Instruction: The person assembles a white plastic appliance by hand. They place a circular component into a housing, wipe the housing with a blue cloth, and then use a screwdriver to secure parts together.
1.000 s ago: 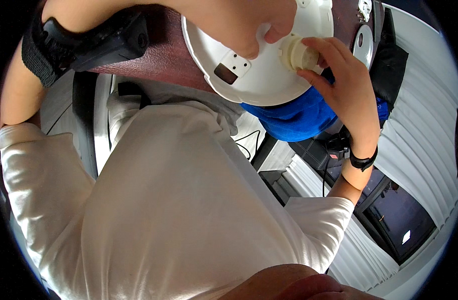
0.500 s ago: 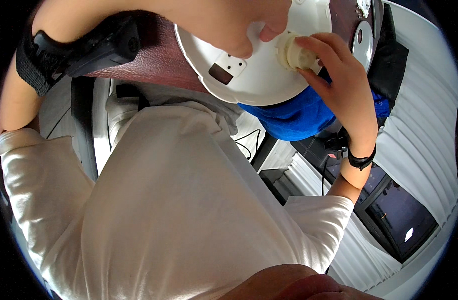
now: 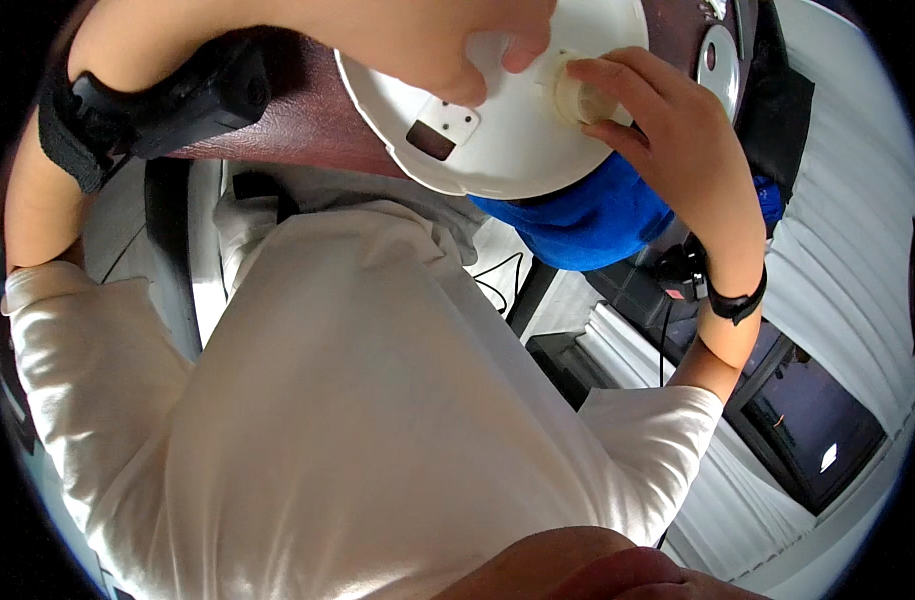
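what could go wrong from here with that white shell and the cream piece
Two risks stand out. The right hand holds the cream round piece between thumb and fingers, so it might slip from that grip. The near rim of the white shell appears to reach past the edge of the maroon table, over the blue cloth, so pressing down there could tip or slide it.

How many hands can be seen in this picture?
2: the left hand, over the white round shell; the right hand, holding the cream cylindrical part.
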Tool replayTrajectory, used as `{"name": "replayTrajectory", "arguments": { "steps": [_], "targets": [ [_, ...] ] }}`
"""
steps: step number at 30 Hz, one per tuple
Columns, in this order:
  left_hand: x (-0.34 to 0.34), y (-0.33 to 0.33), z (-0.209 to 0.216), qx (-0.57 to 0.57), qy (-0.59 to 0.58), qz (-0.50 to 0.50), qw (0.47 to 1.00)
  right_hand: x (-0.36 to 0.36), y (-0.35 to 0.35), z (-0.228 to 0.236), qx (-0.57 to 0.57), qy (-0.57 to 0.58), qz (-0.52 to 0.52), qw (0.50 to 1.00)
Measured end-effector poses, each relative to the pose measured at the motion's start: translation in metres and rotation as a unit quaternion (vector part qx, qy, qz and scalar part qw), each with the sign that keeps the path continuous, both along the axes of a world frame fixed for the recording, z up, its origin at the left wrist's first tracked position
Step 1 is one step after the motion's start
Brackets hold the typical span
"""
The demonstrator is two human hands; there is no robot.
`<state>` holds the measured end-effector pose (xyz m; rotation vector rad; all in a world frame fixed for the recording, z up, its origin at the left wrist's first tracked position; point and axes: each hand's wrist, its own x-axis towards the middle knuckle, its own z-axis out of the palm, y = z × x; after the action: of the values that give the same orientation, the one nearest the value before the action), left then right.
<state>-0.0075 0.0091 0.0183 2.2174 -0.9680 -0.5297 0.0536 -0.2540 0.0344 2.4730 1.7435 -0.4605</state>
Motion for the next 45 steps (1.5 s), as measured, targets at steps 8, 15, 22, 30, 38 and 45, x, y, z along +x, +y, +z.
{"name": "replayTrajectory", "arguments": {
  "steps": [8, 15, 22, 30, 38, 45],
  "targets": [
    [0.001, -0.012, -0.031, -0.089, 0.017, 0.001, 0.996, -0.005, -0.030, -0.017, 0.165, 0.014, -0.051, 0.985],
    [0.012, -0.041, -0.007, 0.010, -0.088, 0.020, 0.996, -0.010, -0.074, -0.046, 0.281, 0.040, -0.223, 0.932],
    [0.025, -0.101, 0.000, 0.085, -0.190, -0.049, 0.977, -0.011, -0.076, -0.081, 0.215, 0.259, -0.294, 0.895],
    [0.025, -0.113, -0.011, 0.184, -0.224, -0.068, 0.955, -0.013, -0.073, -0.093, 0.245, 0.323, -0.322, 0.856],
    [0.032, -0.114, -0.006, 0.201, -0.200, -0.065, 0.957, -0.002, -0.068, -0.098, 0.233, 0.289, -0.328, 0.869],
    [0.035, -0.110, -0.007, 0.199, -0.244, -0.119, 0.942, -0.001, -0.067, -0.106, 0.251, 0.259, -0.313, 0.878]
  ]
}}
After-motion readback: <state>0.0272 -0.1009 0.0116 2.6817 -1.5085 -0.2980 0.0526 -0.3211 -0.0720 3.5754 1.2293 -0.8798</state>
